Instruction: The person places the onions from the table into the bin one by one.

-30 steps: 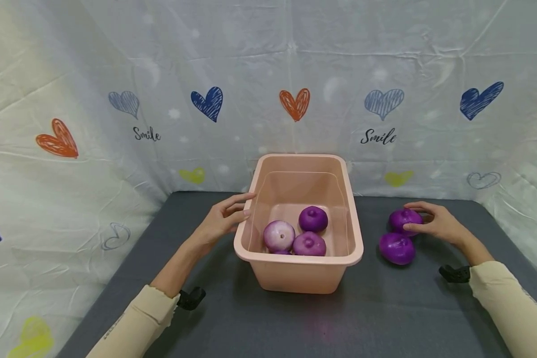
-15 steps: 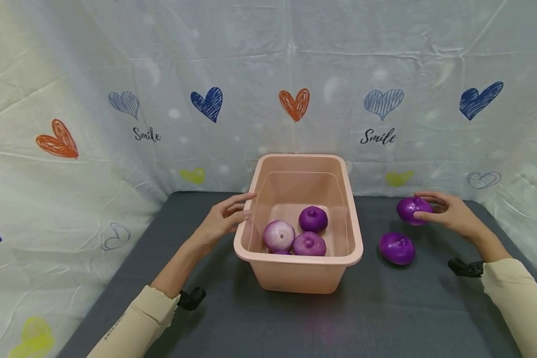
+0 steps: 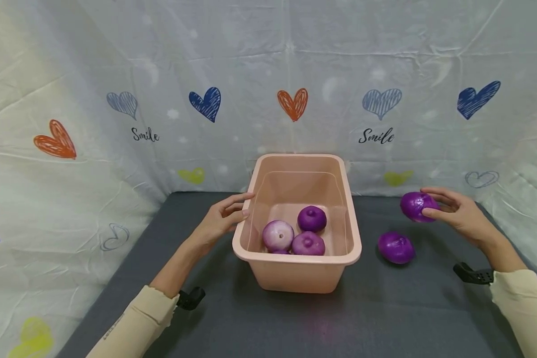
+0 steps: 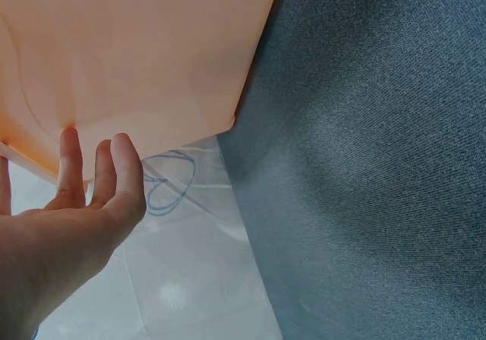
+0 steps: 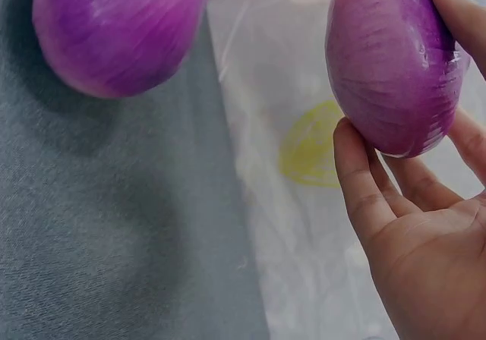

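Observation:
My right hand (image 3: 463,219) holds a purple, shiny red onion (image 3: 415,206) above the table at the right, thumb on one side and fingers on the other. The right wrist view shows this onion (image 5: 395,63) between thumb and fingertips. Another red onion (image 3: 396,247) lies on the table below it. A peach plastic bin (image 3: 297,273) stands in the middle with several onions inside, one pale (image 3: 278,235) and one dark purple (image 3: 312,219). My left hand (image 3: 221,219) touches the bin's left rim; in the left wrist view its fingers (image 4: 71,165) lie against the outer wall.
The table has a dark grey cloth (image 3: 340,328). Right behind the bin hangs a white sheet (image 3: 250,59) printed with hearts and "Smile", which also runs along the sides. Each wrist wears a black strap device, such as the right one (image 3: 472,273).
My right hand has lifted the farther onion off the table, moving it up and to the right, apart from the other onion. The left hand and the bin stay as they were.

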A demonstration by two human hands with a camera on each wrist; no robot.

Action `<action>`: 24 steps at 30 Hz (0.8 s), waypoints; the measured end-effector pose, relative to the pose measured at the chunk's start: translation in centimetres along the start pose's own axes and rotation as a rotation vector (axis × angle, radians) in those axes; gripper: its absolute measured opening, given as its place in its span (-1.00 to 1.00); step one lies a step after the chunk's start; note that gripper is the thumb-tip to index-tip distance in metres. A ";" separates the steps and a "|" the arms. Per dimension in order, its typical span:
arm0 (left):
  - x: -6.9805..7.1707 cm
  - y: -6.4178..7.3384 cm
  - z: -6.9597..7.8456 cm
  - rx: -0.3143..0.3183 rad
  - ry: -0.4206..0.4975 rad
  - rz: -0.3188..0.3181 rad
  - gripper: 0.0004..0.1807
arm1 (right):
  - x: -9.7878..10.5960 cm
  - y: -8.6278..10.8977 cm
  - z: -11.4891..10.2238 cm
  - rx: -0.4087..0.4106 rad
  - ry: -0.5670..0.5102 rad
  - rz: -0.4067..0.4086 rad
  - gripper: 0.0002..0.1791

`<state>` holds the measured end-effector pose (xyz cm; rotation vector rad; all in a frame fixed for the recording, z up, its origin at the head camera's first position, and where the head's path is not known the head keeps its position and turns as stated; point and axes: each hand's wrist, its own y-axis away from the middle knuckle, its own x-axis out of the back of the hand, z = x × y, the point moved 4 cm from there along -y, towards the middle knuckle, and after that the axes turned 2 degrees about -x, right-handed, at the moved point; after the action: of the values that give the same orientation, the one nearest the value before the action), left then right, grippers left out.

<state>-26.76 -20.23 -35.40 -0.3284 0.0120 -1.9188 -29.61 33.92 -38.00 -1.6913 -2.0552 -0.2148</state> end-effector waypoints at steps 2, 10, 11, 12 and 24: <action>0.1 0.0 0.0 -0.002 -0.002 -0.003 -0.44 | 0.0 0.0 -0.2 0.001 -0.002 -0.005 -0.43; 0.1 -0.2 -0.1 -0.012 -0.004 -0.010 -0.45 | 0.0 -0.7 -2.1 0.007 -0.031 -0.009 -0.42; 0.1 -0.2 -0.1 -0.014 -0.003 -0.011 -0.45 | -0.1 -0.8 -2.4 0.007 -0.035 -0.010 -0.42; 0.1 -0.3 -0.1 -0.015 -0.002 -0.012 -0.45 | -0.1 -1.0 -2.7 0.005 -0.041 -0.012 -0.42; 0.1 -0.1 -0.1 -0.009 0.006 -0.007 -0.44 | -2.1 -3.1 -5.9 0.067 -0.052 -0.039 -0.42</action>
<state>-26.90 -20.29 -35.50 -0.3288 0.0233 -1.9269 -30.82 28.92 -33.20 -1.6340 -2.1110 -0.1142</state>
